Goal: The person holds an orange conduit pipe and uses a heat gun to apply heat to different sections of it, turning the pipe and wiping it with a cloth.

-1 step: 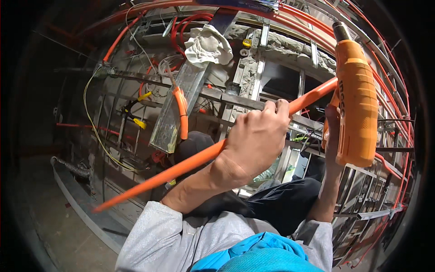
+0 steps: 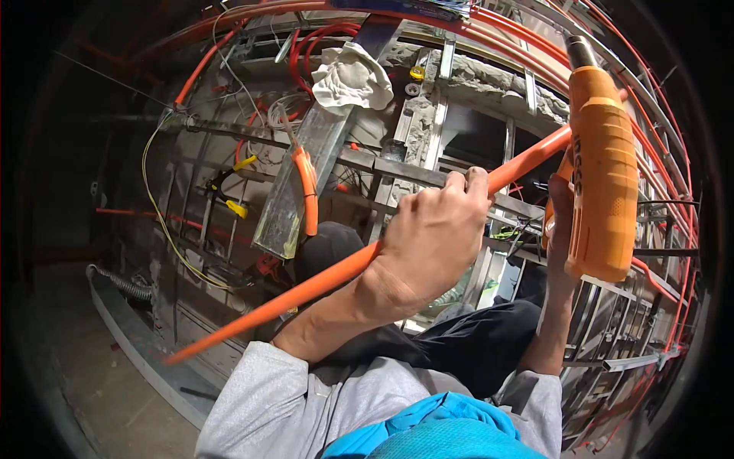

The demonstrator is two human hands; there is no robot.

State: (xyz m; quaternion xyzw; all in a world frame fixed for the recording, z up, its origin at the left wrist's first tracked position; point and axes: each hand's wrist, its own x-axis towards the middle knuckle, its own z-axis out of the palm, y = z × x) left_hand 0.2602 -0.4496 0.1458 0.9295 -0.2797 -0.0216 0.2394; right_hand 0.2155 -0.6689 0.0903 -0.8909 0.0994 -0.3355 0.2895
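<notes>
A long, smooth orange conduit pipe [image 2: 306, 289] slants from lower left to upper right in front of me. My left hand [image 2: 436, 229] is closed round it with the knuckles up. The upper end of the pipe passes behind an orange heat gun [image 2: 605, 176], whose metal nozzle points up and away. Partly hidden by the gun's body, my right hand [image 2: 562, 218] is closed round its handle. Whether the nozzle touches the pipe is hard to tell.
On a metal channel [image 2: 284, 206] lie a crumpled white cloth [image 2: 352, 76] and a short orange pipe piece [image 2: 307, 199]. Beyond are a yellow-handled tool [image 2: 237, 206], a yellow tape measure [image 2: 417, 73] and red tubing [image 2: 298, 61]. Metal framing [image 2: 612, 321] stands at right.
The lower left tip of the pipe has shifted slightly right. The heat gun has moved very slightly; both hands keep their grips.
</notes>
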